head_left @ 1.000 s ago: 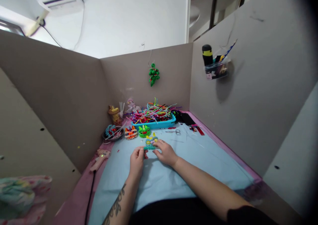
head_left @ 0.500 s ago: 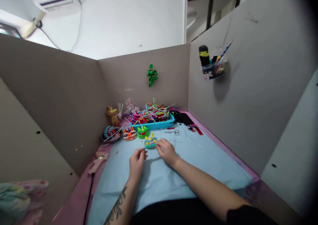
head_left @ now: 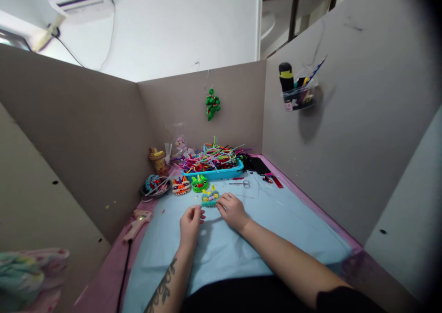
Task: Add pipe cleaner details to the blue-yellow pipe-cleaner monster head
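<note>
Left hand (head_left: pixel 189 218) nearest, fingertips bunched at near-left corner of turquoise-and-yellow fuzzy craft piece (head_left: pixel 209 204); can't tell if clamped on it. Right hand (head_left: pixel 235 213) pinches the piece's right edge, thumb and fingers together on it. Piece sits between hands, above pale blue cloth (head_left: pixel 262 253). Beyond: orange-and-peach fuzzy figure (head_left: pixel 181 187), bright green fuzzy figure (head_left: pixel 200 183), metal scissors (head_left: pixel 246 184); farther, blue plastic tray (head_left: pixel 228 171) heaped with multicoloured fuzzy stems (head_left: pixel 210 158).
</note>
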Action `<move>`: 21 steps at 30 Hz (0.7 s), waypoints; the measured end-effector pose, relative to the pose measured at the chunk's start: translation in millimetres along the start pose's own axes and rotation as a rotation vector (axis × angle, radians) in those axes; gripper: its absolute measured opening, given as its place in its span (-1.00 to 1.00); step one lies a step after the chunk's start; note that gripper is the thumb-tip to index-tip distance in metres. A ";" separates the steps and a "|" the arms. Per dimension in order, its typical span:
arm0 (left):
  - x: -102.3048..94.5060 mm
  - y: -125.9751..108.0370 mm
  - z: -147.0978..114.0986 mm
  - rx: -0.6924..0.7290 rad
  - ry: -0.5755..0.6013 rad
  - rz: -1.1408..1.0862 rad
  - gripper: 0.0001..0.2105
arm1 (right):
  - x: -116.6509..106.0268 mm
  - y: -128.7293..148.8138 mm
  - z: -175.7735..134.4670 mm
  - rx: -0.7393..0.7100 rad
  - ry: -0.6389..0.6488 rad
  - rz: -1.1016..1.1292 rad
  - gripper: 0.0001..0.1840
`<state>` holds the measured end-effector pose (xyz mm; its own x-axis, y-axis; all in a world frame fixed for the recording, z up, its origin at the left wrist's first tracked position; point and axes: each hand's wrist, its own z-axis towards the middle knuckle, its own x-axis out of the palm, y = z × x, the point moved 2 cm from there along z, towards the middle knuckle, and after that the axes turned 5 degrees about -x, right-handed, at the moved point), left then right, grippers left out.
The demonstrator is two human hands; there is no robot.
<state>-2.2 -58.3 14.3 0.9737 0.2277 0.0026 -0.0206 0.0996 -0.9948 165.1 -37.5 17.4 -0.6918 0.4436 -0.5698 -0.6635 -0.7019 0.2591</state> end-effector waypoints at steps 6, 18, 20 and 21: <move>-1.2 1.2 1.7 -0.031 0.013 -0.048 -0.65 | -0.7 3.5 0.7 -0.046 0.008 -0.039 -0.88; 1.4 8.9 6.4 -0.165 0.081 -0.183 -0.69 | 1.4 6.1 -1.9 -0.176 -0.040 -0.087 -0.79; 1.6 9.8 6.9 -0.140 0.084 -0.197 -0.66 | 2.2 6.3 -1.2 -0.158 -0.020 -0.080 -0.81; 1.6 10.1 7.1 -0.122 0.084 -0.202 -0.64 | 2.7 6.1 -0.8 -0.137 -0.006 -0.062 -0.83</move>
<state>-2.4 -50.0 5.0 0.9708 0.1336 0.1993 0.1990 0.0162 -0.9799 159.4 -41.0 16.8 -0.6528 0.4911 -0.5768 -0.6598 -0.7426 0.1144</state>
